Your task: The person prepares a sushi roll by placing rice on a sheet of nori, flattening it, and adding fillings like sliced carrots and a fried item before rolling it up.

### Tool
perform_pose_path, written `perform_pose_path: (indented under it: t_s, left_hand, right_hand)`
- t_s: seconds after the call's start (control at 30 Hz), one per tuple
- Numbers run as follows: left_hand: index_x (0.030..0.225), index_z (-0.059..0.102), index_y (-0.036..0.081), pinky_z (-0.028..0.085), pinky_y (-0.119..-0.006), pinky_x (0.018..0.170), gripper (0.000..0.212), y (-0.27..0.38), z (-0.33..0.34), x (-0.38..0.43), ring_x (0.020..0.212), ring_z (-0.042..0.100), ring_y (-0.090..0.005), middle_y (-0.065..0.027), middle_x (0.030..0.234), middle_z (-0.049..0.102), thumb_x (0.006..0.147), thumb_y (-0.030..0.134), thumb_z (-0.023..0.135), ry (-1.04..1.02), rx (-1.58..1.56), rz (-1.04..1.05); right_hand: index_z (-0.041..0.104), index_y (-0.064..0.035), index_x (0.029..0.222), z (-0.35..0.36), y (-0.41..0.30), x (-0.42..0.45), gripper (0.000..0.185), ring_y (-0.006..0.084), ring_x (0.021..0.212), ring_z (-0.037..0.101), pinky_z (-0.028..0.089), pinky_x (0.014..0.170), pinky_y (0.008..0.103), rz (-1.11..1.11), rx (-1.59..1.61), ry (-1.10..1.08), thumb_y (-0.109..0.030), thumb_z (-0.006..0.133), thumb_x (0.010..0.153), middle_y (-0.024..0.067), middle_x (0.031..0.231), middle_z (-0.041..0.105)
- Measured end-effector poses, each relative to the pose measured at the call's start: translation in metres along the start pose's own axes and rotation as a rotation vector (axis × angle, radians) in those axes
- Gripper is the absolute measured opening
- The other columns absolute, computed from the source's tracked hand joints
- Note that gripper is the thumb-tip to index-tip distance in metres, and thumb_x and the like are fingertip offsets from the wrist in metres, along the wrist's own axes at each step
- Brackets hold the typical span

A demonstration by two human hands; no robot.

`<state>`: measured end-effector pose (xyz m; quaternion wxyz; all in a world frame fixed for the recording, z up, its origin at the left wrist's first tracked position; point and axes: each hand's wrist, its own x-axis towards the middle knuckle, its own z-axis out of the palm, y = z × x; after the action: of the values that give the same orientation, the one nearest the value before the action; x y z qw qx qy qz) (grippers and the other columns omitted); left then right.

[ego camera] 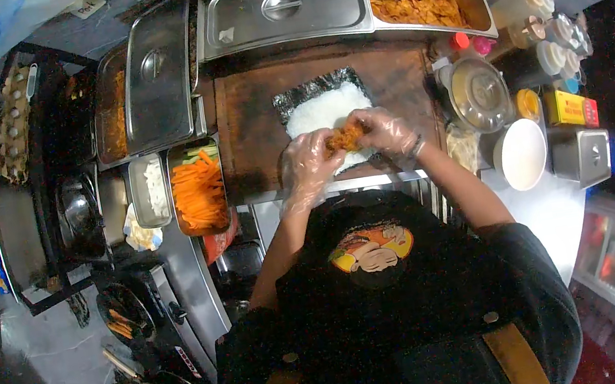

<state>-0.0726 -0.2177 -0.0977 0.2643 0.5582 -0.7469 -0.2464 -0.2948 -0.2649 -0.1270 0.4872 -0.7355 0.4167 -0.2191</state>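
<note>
A dark nori sheet (pixel 289 98) lies on the brown cutting board (pixel 249 123), slightly turned. White rice (pixel 324 107) covers most of it and leaves a bare dark strip along the far edge. Over the near part of the rice, both hands, in clear plastic gloves, hold an orange-brown clump of food (pixel 346 137), perhaps cooked meat. My left hand (pixel 307 159) grips its left end and my right hand (pixel 385 130) its right end. The fingers partly cover the clump and the near edge of the nori.
Left of the board stand pans of carrot sticks (pixel 199 193) and a white filling (pixel 155 188). Lidded steel pans (pixel 280 11) and an uncovered pan of orange-brown food (pixel 423 10) line the back. Squeeze bottles (pixel 553 57), a clear-lidded bowl (pixel 478 95) and a white bowl (pixel 521 154) stand right.
</note>
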Motion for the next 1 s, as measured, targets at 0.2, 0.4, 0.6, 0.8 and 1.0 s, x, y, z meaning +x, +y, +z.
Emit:
perform_pose_path:
  t_s: [0.2, 0.4, 0.6, 0.8, 1.0]
  left_hand:
    - [0.106, 0.064, 0.013, 0.052, -0.046, 0.078, 0.039, 0.004, 0.005, 0.003, 0.089, 0.066, -0.0321, -0.0115, 0.093, 0.067, 0.072, 0.026, 0.079, -0.027, 0.051, -0.081]
    - [0.103, 0.066, 0.014, 0.053, -0.045, 0.072, 0.033, 0.004, 0.008, 0.006, 0.082, 0.066, -0.0315, -0.0117, 0.088, 0.067, 0.073, 0.024, 0.078, 0.043, 0.053, 0.031]
    - [0.102, 0.068, 0.013, 0.052, -0.045, 0.079, 0.029, 0.005, 0.012, 0.006, 0.086, 0.065, -0.0327, -0.0111, 0.088, 0.067, 0.075, 0.022, 0.076, 0.103, 0.016, 0.051]
    - [0.097, 0.068, 0.011, 0.049, -0.046, 0.081, 0.026, 0.002, 0.01, 0.017, 0.093, 0.062, -0.0317, -0.0098, 0.094, 0.068, 0.075, 0.021, 0.076, -0.026, 0.067, 0.098]
    - [0.099, 0.068, 0.011, 0.048, -0.045, 0.085, 0.032, 0.009, 0.008, 0.025, 0.094, 0.063, -0.0314, -0.0092, 0.098, 0.069, 0.072, 0.024, 0.079, -0.036, 0.109, 0.178]
  right_hand:
    - [0.062, -0.0054, 0.101, 0.004, -0.004, 0.0, 0.028, 0.0302, 0.088, 0.064, 0.051, 0.081, 0.0389, -0.064, -0.089, 0.054, -0.01, 0.071, 0.074, 0.0138, 0.095, 0.067]
    - [0.06, -0.0059, 0.094, -0.008, -0.003, 0.001, 0.018, 0.0293, 0.082, 0.064, 0.051, 0.075, 0.0394, -0.03, -0.076, 0.04, -0.009, 0.067, 0.078, 0.0133, 0.088, 0.066]
    - [0.064, -0.0063, 0.096, -0.027, -0.025, -0.002, 0.016, 0.029, 0.082, 0.066, 0.052, 0.077, 0.0403, 0.0, -0.135, 0.079, -0.01, 0.066, 0.081, 0.0139, 0.088, 0.068]
    - [0.067, -0.0082, 0.108, -0.04, -0.024, -0.008, 0.025, 0.0291, 0.094, 0.068, 0.053, 0.085, 0.0389, 0.118, -0.212, 0.063, -0.012, 0.067, 0.083, 0.0154, 0.1, 0.071]
    - [0.069, -0.0088, 0.108, -0.042, -0.013, -0.008, 0.026, 0.0291, 0.095, 0.068, 0.053, 0.086, 0.0392, 0.107, -0.207, 0.014, -0.015, 0.069, 0.083, 0.0138, 0.102, 0.071]
